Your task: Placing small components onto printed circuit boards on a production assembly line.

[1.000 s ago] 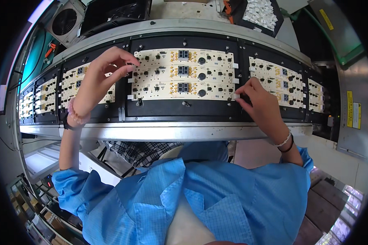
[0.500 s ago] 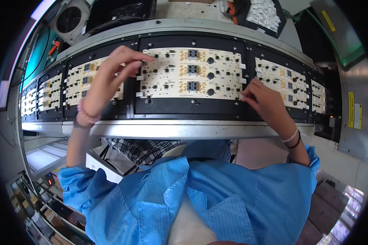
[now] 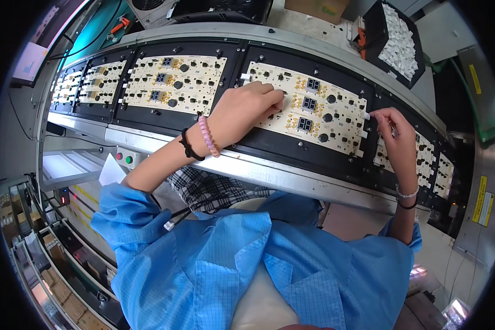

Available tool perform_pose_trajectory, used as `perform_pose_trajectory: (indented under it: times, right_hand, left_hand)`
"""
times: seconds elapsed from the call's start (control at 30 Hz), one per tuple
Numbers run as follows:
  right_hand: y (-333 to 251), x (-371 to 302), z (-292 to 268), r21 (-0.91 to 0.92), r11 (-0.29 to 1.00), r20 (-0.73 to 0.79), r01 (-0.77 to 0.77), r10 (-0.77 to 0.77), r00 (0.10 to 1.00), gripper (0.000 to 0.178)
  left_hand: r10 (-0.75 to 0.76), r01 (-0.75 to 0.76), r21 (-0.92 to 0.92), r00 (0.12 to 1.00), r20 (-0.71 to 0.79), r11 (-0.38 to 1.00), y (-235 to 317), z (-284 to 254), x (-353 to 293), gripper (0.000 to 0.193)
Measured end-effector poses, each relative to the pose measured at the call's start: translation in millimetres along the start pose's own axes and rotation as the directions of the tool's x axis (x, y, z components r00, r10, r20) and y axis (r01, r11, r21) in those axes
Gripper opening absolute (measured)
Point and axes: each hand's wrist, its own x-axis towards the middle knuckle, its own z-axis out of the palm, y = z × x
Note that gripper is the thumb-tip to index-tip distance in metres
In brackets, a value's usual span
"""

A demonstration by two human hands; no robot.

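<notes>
A cream circuit board panel (image 3: 344,104) with black square displays, round black parts and small black buttons lies in a black frame (image 3: 275,140) before me. My left hand (image 3: 247,110) reaches over the panel's left half, its fingers curled together and pointing down at the board. Whatever those fingertips hold, if anything, is hidden. At the panel's right edge my right hand (image 3: 395,129) is bent, fingers drawn in. One of its fingertips is at the uppermost white connector (image 3: 367,116); whether it grips or only touches it, I cannot tell. Another white connector (image 3: 364,134) sits just below.
More framed panels stand in the row: one on the left (image 3: 198,71), another on the right (image 3: 423,154). A metal rail (image 3: 258,168) runs along the near side. Beyond the row, a black bin (image 3: 375,41) holds many small white pieces, beside a cardboard box (image 3: 319,8).
My view has turned, so the row now slants down to the right. My left hand went from the panel's upper left corner onto its left half and curled; my right hand moved up the right edge.
</notes>
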Motion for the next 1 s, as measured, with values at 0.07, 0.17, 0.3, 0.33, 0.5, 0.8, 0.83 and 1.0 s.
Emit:
perform_pose_trajectory:
  times: [0.07, 0.17, 0.3, 0.33, 0.5, 0.8, 0.83, 1.0]
  right_hand:
    - [0, 0, 1, -0.025, 1.000, 0.002, -0.016, 0.017, 1.000, 0.014]
    - [2, -2, 5, 0.006, 0.999, -0.007, -0.045, 0.045, 0.999, 0.015]
    - [5, -5, 4, -0.007, 0.997, 0.011, -0.081, 0.081, 0.997, 0.015]
    - [7, -5, 4, -0.018, 0.996, 0.011, -0.086, 0.087, 0.996, 0.015]
    - [14, -6, 1, -0.035, 0.997, 0.001, -0.065, 0.066, 0.998, 0.016]
    - [20, -15, 14, -0.311, 0.948, 0.003, 0.062, -0.065, 0.998, 0.033]
    - [16, -15, 14, -0.366, 0.926, 0.037, 0.094, -0.087, 0.996, 0.033]
    - [3, -13, 12, -0.497, 0.863, 0.124, 0.091, -0.033, 0.992, 0.034]
  left_hand:
    - [0.009, -0.010, 0.027, 1.000, 0.014, 1.000, 0, 0, 0, 0.012]
    - [0.007, -0.008, 0.053, 1.000, 0.027, 0.999, 0, 1, -1, 0.009]
    - [0.022, -0.024, 0.114, 1.000, 0.022, 0.993, 2, 3, -1, 0.007]
    - [0.038, -0.042, 0.112, 0.999, 0.039, 0.993, 3, 1, -1, 0.009]
    - [0.088, -0.094, 0.078, 0.993, 0.072, 0.993, 0, -15, -5, 0.034]
    - [-0.035, 0.034, 0.404, 0.999, -0.006, 0.914, -33, -15, -25, 0.057]
    - [-0.025, 0.026, 0.447, 1.000, -0.008, 0.894, -33, -15, -26, 0.057]
    - [-0.032, 0.012, 0.475, 0.999, 0.034, 0.880, -36, -16, -28, 0.058]
